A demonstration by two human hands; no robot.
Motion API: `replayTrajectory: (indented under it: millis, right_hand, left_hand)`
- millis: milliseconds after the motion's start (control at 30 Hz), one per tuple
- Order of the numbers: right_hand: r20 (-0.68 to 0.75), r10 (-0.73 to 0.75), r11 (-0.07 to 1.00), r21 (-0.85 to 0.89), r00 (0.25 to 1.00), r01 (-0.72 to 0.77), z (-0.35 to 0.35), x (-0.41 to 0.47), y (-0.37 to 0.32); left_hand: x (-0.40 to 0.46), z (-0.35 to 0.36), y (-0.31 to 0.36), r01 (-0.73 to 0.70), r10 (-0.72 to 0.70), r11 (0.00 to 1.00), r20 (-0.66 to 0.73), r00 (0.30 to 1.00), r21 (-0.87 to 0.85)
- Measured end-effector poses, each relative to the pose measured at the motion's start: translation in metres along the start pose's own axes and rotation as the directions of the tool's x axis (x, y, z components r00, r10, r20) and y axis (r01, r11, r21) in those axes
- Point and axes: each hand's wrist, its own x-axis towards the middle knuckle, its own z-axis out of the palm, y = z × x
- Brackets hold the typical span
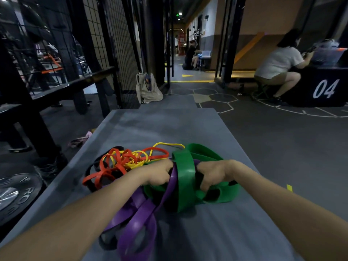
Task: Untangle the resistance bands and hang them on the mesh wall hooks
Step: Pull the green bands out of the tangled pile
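Observation:
A tangled heap of resistance bands lies on a grey mat (169, 125) in front of me. A wide green band (185, 174) loops up between my hands. A purple band (137, 223) trails toward me, and thin orange bands (105, 168) and yellow bands (135, 162) knot together at the left over a black band (90, 168). My left hand (160, 174) grips into the pile where purple and green meet. My right hand (212, 176) grips the green band on its right side. The mesh wall (113, 40) stands at the far left.
A black rack and bench (56, 87) run along the left, with a weight plate (17, 194) on the floor. A beige bag (148, 89) leans by the mesh. A seated person (278, 66) and a black box marked 04 (323, 87) are at the right.

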Motion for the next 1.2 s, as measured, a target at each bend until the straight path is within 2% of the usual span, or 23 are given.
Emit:
replayTrajectory:
  millis: [67,100,167,233,267,367,433,500,567,633,667,767,833,867,900,933,967,1000,1067,1100,1133,1167,1200]
  right_hand:
    - [-0.036,-0.055,0.996,-0.066,0.998,0.053,0.001,-0.006,0.001]
    - [-0.078,-0.077,0.995,-0.068,0.994,0.072,0.000,-0.008,0.003]
    - [-0.147,-0.064,0.997,-0.044,0.987,0.058,-0.005,-0.015,0.009]
    - [-0.183,-0.022,0.998,0.050,0.983,0.031,-0.012,-0.027,0.013]
    - [-0.218,-0.012,0.992,0.124,0.976,0.040,-0.015,-0.035,0.014]
    - [-0.471,0.102,0.898,0.423,0.876,0.123,-0.028,-0.056,0.017]
    - [-0.599,0.240,0.751,0.613,0.764,0.245,-0.039,-0.068,0.020]
    - [-0.650,0.336,0.609,0.702,0.682,0.370,-0.047,-0.082,0.016]
    - [-0.652,0.446,0.421,0.758,0.613,0.499,-0.055,-0.095,0.012]
    - [-0.614,0.556,0.222,0.759,0.560,0.612,-0.066,-0.105,0.015]
    - [-0.599,0.589,0.164,0.746,0.542,0.646,-0.071,-0.109,0.017]
    - [-0.591,0.657,0.118,0.693,0.468,0.711,-0.079,-0.121,0.035]
    - [-0.575,0.717,0.168,0.690,0.393,0.704,-0.081,-0.128,0.047]
    - [-0.568,0.736,0.202,0.705,0.370,0.680,-0.082,-0.130,0.051]
    - [-0.560,0.745,0.232,0.726,0.361,0.647,-0.082,-0.131,0.054]
    - [-0.559,0.746,0.261,0.746,0.363,0.612,-0.082,-0.132,0.053]
    - [-0.559,0.738,0.276,0.761,0.378,0.586,-0.081,-0.131,0.050]
    - [-0.558,0.731,0.286,0.773,0.392,0.567,-0.079,-0.128,0.045]
    - [-0.565,0.706,0.298,0.784,0.428,0.545,-0.077,-0.121,0.029]
    - [-0.568,0.689,0.294,0.787,0.450,0.543,-0.077,-0.119,0.021]
    - [-0.572,0.676,0.292,0.786,0.465,0.544,-0.078,-0.118,0.014]
    - [-0.578,0.662,0.288,0.784,0.477,0.550,-0.080,-0.120,0.007]
    - [-0.577,0.660,0.269,0.779,0.481,0.566,-0.082,-0.122,0.002]
  left_hand:
    - [-0.002,0.002,0.002,0.010,-0.023,0.983,-0.067,0.998,-0.186]
    - [-0.004,0.004,0.006,0.009,-0.054,0.934,-0.117,0.992,-0.357]
    - [-0.005,0.003,0.011,0.016,-0.199,0.719,-0.184,0.962,-0.695]
    - [-0.003,-0.001,0.010,-0.023,-0.302,0.507,-0.202,0.932,-0.862]
    - [-0.004,-0.004,0.010,-0.032,-0.333,0.453,-0.202,0.921,-0.891]
    - [-0.009,-0.012,0.010,0.065,-0.422,0.511,-0.184,0.888,-0.857]
    - [-0.014,-0.018,0.010,0.176,-0.503,0.598,-0.195,0.842,-0.782]
    - [-0.017,-0.025,0.010,0.283,-0.525,0.757,-0.290,0.800,-0.589]
    - [-0.025,-0.033,0.015,0.427,-0.484,0.874,-0.342,0.806,-0.232]
    - [-0.034,-0.039,0.020,0.503,-0.492,0.861,-0.380,0.783,-0.079]
    - [-0.038,-0.041,0.020,0.518,-0.504,0.851,-0.408,0.761,-0.085]
    - [-0.053,-0.045,0.016,0.603,-0.533,0.798,-0.435,0.726,0.030]
    - [-0.056,-0.043,0.001,0.638,-0.635,0.753,-0.435,0.638,-0.163]
    - [-0.056,-0.045,-0.009,0.616,-0.686,0.723,-0.431,0.587,-0.311]
    - [-0.056,-0.045,-0.011,0.561,-0.677,0.734,-0.469,0.567,-0.383]
    - [-0.052,-0.045,-0.009,0.471,-0.650,0.760,-0.538,0.537,-0.448]
    - [-0.046,-0.043,0.003,0.376,-0.582,0.813,-0.611,0.537,-0.444]
    - [-0.042,-0.038,0.022,0.253,-0.486,0.870,-0.647,0.587,-0.423]
    - [-0.042,-0.022,0.071,-0.005,-0.247,0.910,-0.552,0.797,-0.415]
    - [-0.042,-0.011,0.093,-0.056,-0.139,0.908,-0.425,0.894,-0.416]
    - [-0.042,0.002,0.108,-0.076,-0.037,0.931,-0.301,0.953,-0.357]
    - [-0.040,0.015,0.117,-0.078,0.036,0.969,-0.180,0.983,-0.233]
    - [-0.038,0.031,0.119,-0.053,0.047,0.995,-0.078,0.996,-0.080]
